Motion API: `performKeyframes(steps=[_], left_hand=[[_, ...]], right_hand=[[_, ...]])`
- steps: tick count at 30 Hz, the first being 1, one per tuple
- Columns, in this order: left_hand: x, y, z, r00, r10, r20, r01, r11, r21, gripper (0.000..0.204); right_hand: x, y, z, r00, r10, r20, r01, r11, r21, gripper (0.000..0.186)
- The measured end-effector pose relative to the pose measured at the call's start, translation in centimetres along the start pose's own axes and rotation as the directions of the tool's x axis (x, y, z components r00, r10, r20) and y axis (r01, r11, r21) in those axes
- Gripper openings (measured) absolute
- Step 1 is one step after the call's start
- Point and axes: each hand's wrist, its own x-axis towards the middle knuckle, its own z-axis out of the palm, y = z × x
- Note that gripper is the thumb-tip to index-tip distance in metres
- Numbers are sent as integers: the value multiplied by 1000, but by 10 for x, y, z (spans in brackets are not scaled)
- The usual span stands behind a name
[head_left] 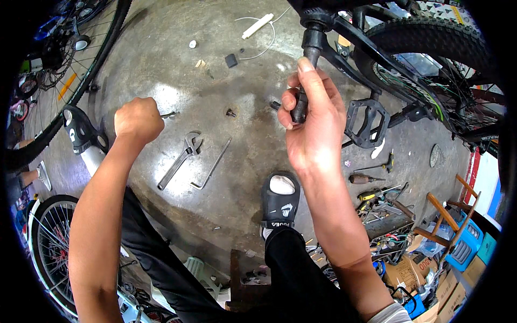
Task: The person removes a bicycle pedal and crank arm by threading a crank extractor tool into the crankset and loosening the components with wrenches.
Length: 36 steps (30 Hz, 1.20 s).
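My right hand [320,121] is closed round a dark cylindrical metal tool [299,110], thumb stretched along its shaft. The tool's upper end meets the bottom bracket [313,40] of a black bike frame; whether it is seated there I cannot tell. A short dark stub pokes out to the left of those fingers. My left hand [139,119] is a fist, held apart over the floor on the left. A small metal piece [170,114] shows just beyond its knuckles; whether the fist holds it is unclear. Below lie an adjustable wrench [180,161] and a hex key [212,164].
A black pedal [368,124] hangs right of my right hand, near the knobby tyre [425,40]. A small bolt [230,112] lies mid-floor. Screwdrivers [366,178] and piled hand tools [385,207] lie right. A wooden stool [442,212] and another bike's wheel [51,242] flank me.
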Motion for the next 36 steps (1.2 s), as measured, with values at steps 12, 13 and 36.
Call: performKeyframes(steps=[12, 13, 36], left_hand=[[2, -1, 1, 1000, -9, -4, 9, 1000, -15, 23], [2, -1, 1, 1000, -15, -5, 15, 1000, -10, 23], [4, 1, 0, 998, 25, -54, -25, 1000, 17, 23]], right_hand=[[5, 11, 1, 990, -127, -55, 121, 989, -89, 28], [7, 13, -1, 995, -85, -53, 84, 996, -23, 28], [3, 0, 4, 998, -49, -31, 49, 999, 10, 28]])
